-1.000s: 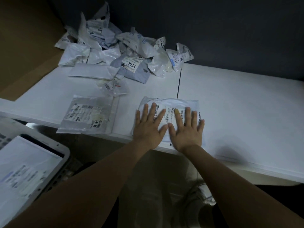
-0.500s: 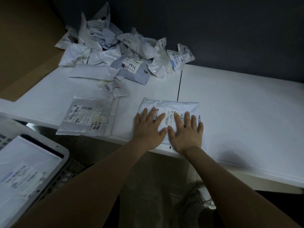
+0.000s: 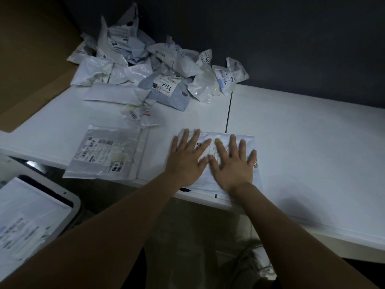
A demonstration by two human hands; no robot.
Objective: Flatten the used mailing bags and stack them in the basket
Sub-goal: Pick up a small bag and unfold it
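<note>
Left hand (image 3: 185,161) and right hand (image 3: 233,165) lie flat side by side on the mailing bag (image 3: 249,140) at the bench's (image 3: 312,147) near edge, fingers (image 3: 195,135) straight, spread, gripping nothing; the basket (image 3: 76,203) sits lower at near left, so the left hand is the nearer for the transfer

We have open table (image 3: 312,147) to the right; crumpled bag pile (image 3: 158,65) blocks the far left, flat bag (image 3: 106,153) covers the near-left edge.
</note>
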